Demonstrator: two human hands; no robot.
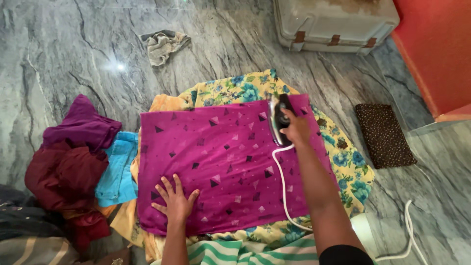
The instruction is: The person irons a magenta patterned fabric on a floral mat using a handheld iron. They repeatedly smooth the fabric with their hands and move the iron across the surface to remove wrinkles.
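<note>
While the purple cloth [216, 162] with little triangle shapes lies spread out flat on the floor, an electric iron [278, 118] sits on its far right corner. The right hand [296, 128] is closed around the iron's dark handle. A white cord [282, 189] runs from the iron back across the cloth toward the person. The left hand [174, 201] is open, with fingers spread, and presses flat on the near edge of the cloth.

Most of the cloth looks smooth already, so the ironing seems well along. The iron is at the far corner, and I cannot tell if small creases are left near the left hand.

Under the purple cloth lies a yellow sheet with blue flowers [343, 162], like a pad for ironing. Just to the left is a blue cloth [117, 172], and beside it a heap of dark red and purple clothes [68, 162] that look crumpled, so they seem not ironed yet.

Farther off on the grey marble floor [64, 54] are a small grey rag [162, 45], a pale trunk [333, 22] and a dark spotted mat [385, 135].
</note>
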